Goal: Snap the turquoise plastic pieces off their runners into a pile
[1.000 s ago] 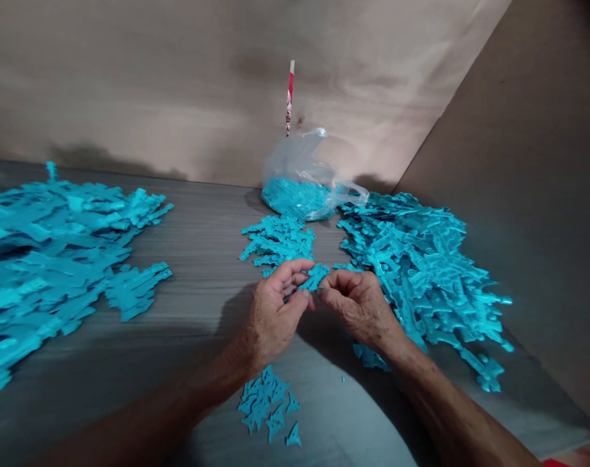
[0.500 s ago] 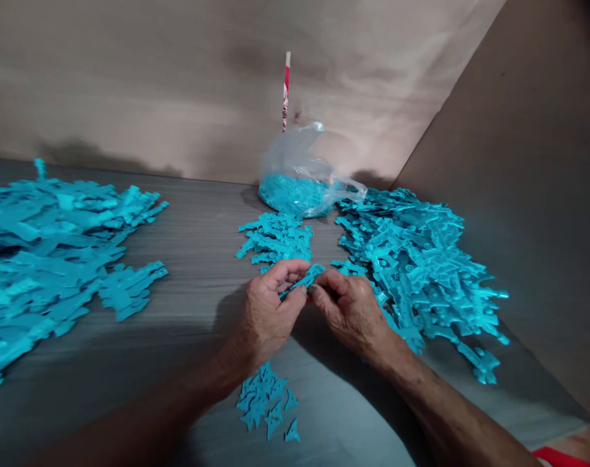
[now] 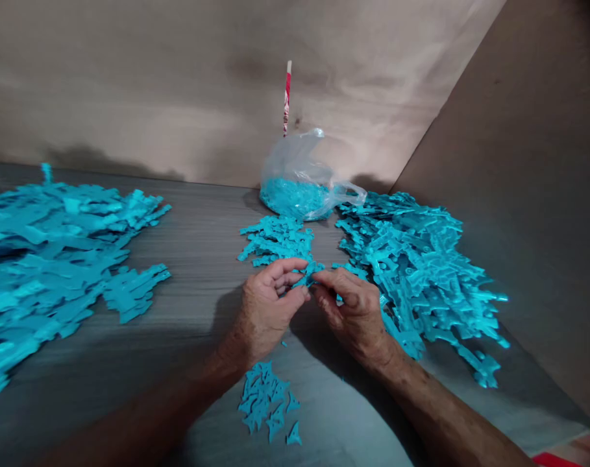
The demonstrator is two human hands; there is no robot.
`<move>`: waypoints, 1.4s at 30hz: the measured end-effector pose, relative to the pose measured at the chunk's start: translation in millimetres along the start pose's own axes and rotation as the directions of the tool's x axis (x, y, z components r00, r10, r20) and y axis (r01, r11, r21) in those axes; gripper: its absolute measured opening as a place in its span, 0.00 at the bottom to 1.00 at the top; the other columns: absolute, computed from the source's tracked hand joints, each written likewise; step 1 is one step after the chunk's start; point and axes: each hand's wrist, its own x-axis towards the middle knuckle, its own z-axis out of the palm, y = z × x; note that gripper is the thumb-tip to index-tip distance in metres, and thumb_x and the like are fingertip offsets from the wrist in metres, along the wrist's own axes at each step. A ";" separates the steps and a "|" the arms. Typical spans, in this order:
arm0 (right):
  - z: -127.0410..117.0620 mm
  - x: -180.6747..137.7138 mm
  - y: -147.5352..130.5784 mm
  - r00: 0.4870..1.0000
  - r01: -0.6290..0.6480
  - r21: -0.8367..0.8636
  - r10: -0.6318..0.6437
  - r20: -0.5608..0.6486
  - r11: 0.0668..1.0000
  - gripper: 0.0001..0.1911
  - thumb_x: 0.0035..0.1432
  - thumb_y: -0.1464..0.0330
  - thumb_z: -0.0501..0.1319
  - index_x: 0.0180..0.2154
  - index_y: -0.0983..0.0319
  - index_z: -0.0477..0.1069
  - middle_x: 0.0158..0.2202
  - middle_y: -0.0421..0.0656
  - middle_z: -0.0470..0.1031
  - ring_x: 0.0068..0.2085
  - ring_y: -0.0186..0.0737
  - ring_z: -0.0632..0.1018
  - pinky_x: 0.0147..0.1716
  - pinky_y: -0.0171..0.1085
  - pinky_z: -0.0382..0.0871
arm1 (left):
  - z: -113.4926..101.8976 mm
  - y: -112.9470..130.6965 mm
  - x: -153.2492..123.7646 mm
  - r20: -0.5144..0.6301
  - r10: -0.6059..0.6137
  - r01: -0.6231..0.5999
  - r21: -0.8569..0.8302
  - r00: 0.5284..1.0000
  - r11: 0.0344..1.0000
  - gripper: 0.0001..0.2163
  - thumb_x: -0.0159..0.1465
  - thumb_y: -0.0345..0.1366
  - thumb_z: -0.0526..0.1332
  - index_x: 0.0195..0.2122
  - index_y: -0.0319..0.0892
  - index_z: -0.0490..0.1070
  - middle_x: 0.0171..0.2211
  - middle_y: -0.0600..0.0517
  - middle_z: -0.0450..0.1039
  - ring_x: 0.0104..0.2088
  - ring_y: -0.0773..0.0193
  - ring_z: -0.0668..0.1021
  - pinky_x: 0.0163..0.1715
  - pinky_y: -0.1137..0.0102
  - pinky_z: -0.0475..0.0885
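Above the middle of the table my left hand (image 3: 265,305) is closed on a small flat turquoise cut-out piece (image 3: 307,275), thumb below and fingers curled behind it. My right hand (image 3: 356,305) pinches the right end of the same piece between thumb and forefinger. Fingers cover most of its outline. Just beyond the hands lies a small heap of similar turquoise pieces (image 3: 280,239). Nearer to me, below my left wrist, small pointed turquoise bits with holes (image 3: 263,395) are scattered. One tiny turquoise scrap (image 3: 283,344) rests under my left hand.
Large piles of turquoise cut-outs stand at the left (image 3: 56,246) and right (image 3: 416,266). A clear plastic bag (image 3: 297,194) with turquoise bits sits against the back panel (image 3: 178,84). A red and white strip (image 3: 287,97) rises behind it. A side panel (image 3: 528,214) bounds the right.
My right hand has shifted its fingers over the piece, and the piece has turned between the hands. The tiny scrap now shows on the table. The view has tilted up slightly.
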 end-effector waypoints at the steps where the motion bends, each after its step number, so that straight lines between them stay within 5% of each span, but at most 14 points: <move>1: -0.2 0.9 0.4 1.000 0.017 0.008 -0.017 -0.013 1.000 0.07 0.62 0.73 0.59 0.40 0.60 0.75 0.29 0.42 0.77 0.30 0.37 0.76 0.31 0.34 0.67 | -0.2 -0.3 0.0 -0.001 0.005 -0.005 -0.009 1.000 1.000 0.16 0.50 0.30 0.66 0.42 0.39 0.74 0.30 0.54 0.78 0.30 0.66 0.80 0.36 0.71 0.77; 13: -10.6 8.9 2.9 0.996 0.004 0.136 -0.015 0.086 0.991 0.08 0.61 0.77 0.59 0.37 0.61 0.76 0.30 0.42 0.73 0.33 0.37 0.74 0.32 0.35 0.65 | -0.2 -0.6 -3.8 -0.021 0.141 -0.134 0.202 0.990 0.970 0.13 0.55 0.31 0.63 0.42 0.39 0.76 0.38 0.48 0.81 0.34 0.61 0.82 0.42 0.65 0.78; 28: -12.0 11.6 -4.0 0.999 -0.016 0.204 0.008 0.038 0.979 0.04 0.60 0.75 0.62 0.34 0.62 0.74 0.27 0.41 0.69 0.30 0.37 0.72 0.31 0.36 0.64 | -3.6 -4.4 -7.8 0.064 0.371 -0.357 0.464 0.926 0.811 0.15 0.58 0.29 0.63 0.47 0.42 0.77 0.40 0.50 0.83 0.39 0.60 0.83 0.43 0.68 0.78; 34: -11.0 11.0 -8.2 0.999 -0.032 0.217 0.035 -0.013 0.976 0.05 0.58 0.76 0.63 0.32 0.60 0.73 0.26 0.39 0.69 0.29 0.36 0.71 0.31 0.36 0.65 | -4.4 -0.7 -7.5 0.075 0.397 -0.373 0.534 0.915 0.759 0.13 0.60 0.30 0.62 0.46 0.42 0.78 0.40 0.50 0.83 0.38 0.60 0.84 0.45 0.67 0.77; 39: -8.8 10.4 -8.9 0.994 -0.055 0.239 0.075 -0.078 0.969 0.05 0.56 0.75 0.64 0.34 0.60 0.75 0.42 0.46 0.71 0.42 0.40 0.75 0.41 0.38 0.69 | -4.1 0.1 -6.7 0.071 0.427 -0.391 0.559 0.901 0.731 0.12 0.61 0.29 0.62 0.45 0.42 0.78 0.41 0.51 0.83 0.38 0.61 0.84 0.45 0.68 0.77; 42: -7.1 10.5 -9.3 0.994 -0.102 0.328 0.109 -0.003 0.939 0.05 0.57 0.75 0.63 0.32 0.60 0.73 0.35 0.42 0.75 0.38 0.38 0.76 0.39 0.37 0.69 | -4.8 -1.1 -7.2 0.069 0.406 -0.371 0.568 0.911 0.735 0.14 0.61 0.30 0.61 0.47 0.42 0.77 0.42 0.50 0.83 0.40 0.59 0.84 0.46 0.68 0.77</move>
